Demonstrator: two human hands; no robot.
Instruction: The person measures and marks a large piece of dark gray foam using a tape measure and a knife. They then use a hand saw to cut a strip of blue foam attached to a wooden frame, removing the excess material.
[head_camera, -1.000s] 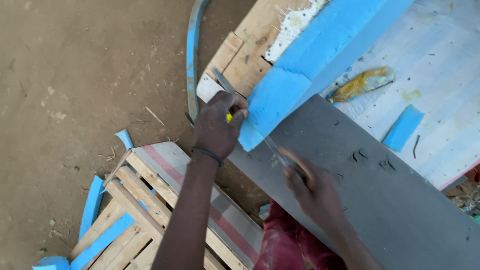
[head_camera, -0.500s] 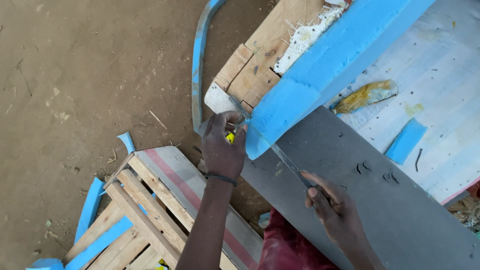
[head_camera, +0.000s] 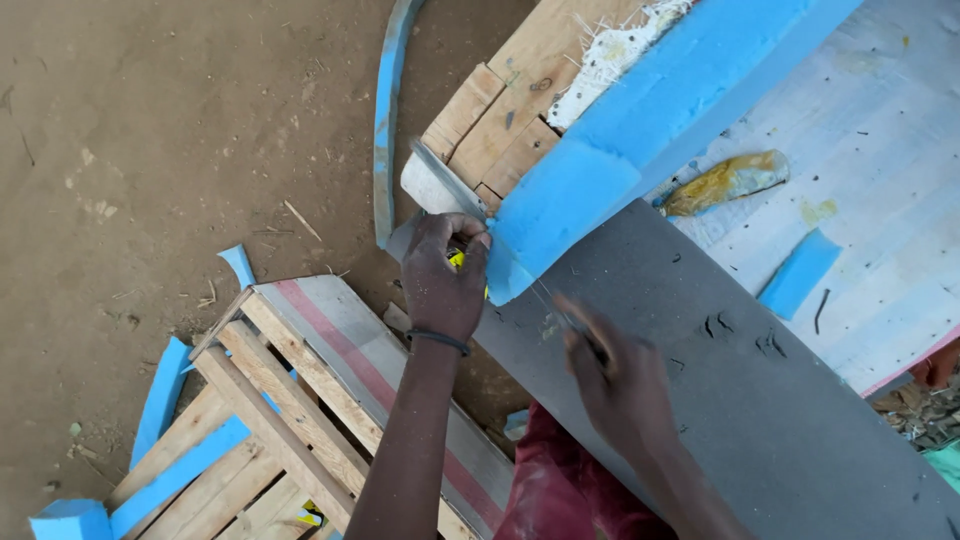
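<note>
Head view: left hand (head_camera: 443, 282) clenched on small yellow tool (head_camera: 457, 260) at cut end of thick blue foam slab (head_camera: 640, 140), soft, matte. Right hand (head_camera: 615, 380) blurred, fingers curled on thin metal blade (head_camera: 560, 312), flat on smooth grey board (head_camera: 720, 400). Rough slatted wooden pallet (head_camera: 290, 400) below, blue foam offcuts (head_camera: 160, 395) on dirt.

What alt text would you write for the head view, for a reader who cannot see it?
A person's left hand grips a yellow tool at the end of a blue foam slab, while the right hand rests on a grey board. A wooden pallet lies on dirt below.
</note>
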